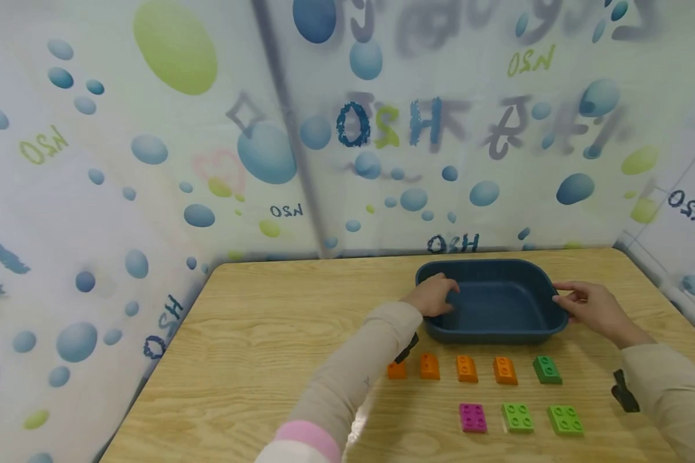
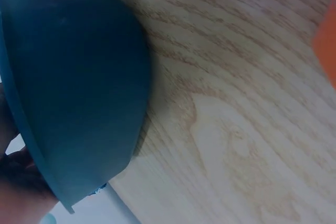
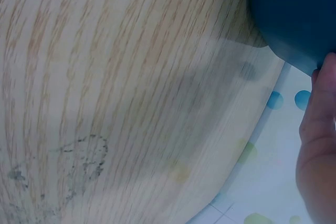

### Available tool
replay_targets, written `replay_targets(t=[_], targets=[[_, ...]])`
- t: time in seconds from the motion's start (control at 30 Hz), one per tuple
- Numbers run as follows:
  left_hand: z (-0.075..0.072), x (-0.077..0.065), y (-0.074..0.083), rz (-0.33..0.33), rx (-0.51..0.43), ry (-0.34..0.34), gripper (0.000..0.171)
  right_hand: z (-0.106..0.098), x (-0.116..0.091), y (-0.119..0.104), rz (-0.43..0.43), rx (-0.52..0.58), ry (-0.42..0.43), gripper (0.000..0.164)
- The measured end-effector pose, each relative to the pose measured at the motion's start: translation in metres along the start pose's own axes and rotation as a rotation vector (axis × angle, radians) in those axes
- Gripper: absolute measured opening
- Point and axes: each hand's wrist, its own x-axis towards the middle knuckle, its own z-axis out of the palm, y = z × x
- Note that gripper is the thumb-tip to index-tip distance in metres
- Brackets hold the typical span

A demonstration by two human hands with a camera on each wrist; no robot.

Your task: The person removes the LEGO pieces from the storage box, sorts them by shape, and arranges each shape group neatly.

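Note:
A dark blue plastic tub [image 1: 500,337] with rounded corners stands near the table's back edge. My left hand [image 1: 432,296] is at its left rim, with fingers bent over into the tub. In the left wrist view, part of the left hand [image 2: 23,187] shows behind the rim, mostly hidden by the tub wall. My right hand [image 1: 599,312] pinches the right rim between thumb and fingers. The right wrist view shows the right hand [image 3: 320,145] touching the tub's side [image 3: 296,19]. No loose thing is visible inside the tub.
In front of the tub lies a row of orange sloped bricks [image 1: 466,369] and a green one [image 1: 547,370]. The leftmost orange brick [image 1: 396,370] is partly behind the left sleeve. Nearer are a magenta brick [image 1: 473,418] and two lime bricks [image 1: 518,418]. A printed curtain [image 1: 382,193] hangs behind the table.

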Motion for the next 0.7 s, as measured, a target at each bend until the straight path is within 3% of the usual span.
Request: replay_targets(t=[0.43,0.7], targets=[[-0.0022,0.0042,0.0038,-0.078,-0.007,0.003,0.038,-0.0006,0.0005,-0.0011,0.008,0.024,-0.013,0.047],[0.0042,0.0093,0.0023,-0.107,-0.138,0.019,0.032,-0.0006,-0.0003,-0.0029,0.009,0.005,-0.010,0.047]])
